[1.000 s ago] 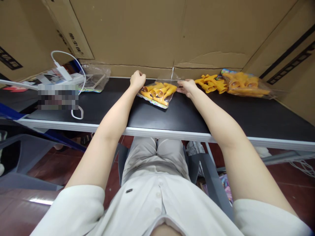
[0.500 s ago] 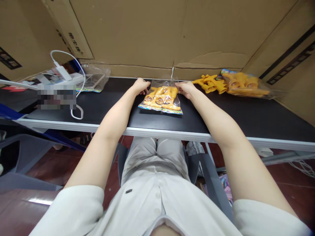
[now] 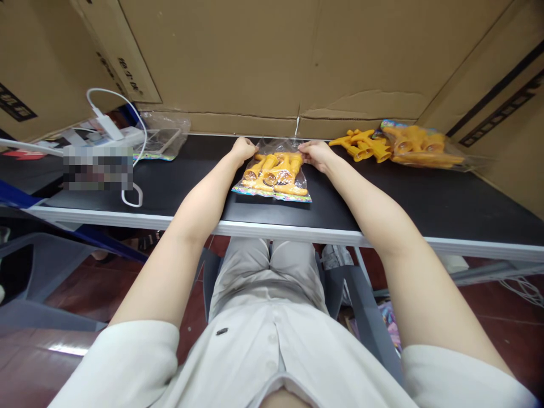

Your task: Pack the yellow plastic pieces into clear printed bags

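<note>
L hand point(image 3: 244, 149) n R hand point(image 3: 318, 154) pinching clear bag point(image 3: 275, 174) by far corners; prob light, floppy, slick, so corners r best imo

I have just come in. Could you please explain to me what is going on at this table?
A person sits at a black table, handling a clear bag of yellow plastic pieces. The left hand and right hand are at its far corners; how firmly they grip is hard to tell. The bag's colourful printed edge faces the person. To the right, loose yellow pieces lie beside another filled bag.
</note>
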Available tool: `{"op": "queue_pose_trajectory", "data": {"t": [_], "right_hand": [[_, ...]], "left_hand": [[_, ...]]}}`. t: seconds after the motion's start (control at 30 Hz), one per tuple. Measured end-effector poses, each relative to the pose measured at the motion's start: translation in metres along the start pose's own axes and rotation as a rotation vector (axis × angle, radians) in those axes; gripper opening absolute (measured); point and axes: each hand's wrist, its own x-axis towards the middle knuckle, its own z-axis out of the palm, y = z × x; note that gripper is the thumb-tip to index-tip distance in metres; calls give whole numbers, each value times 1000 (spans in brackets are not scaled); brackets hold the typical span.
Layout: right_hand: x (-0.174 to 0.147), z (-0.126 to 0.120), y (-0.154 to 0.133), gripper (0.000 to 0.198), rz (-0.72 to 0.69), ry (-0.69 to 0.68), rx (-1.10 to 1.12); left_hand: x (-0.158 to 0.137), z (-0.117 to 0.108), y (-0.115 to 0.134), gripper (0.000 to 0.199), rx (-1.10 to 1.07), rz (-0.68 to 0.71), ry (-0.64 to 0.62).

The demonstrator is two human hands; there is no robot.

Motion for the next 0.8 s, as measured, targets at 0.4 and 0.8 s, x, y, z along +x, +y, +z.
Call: {"op": "queue_pose_trajectory", "data": {"t": [0.4,0.8], "right_hand": [[0,2,5,33,-11,-70,63],[7,-15,4,26,0,-159,49]], "left_hand": [[-32,-10,27,26,-330,-142,-110],[-5,-33,0,24,-337,-111,-259]]}}
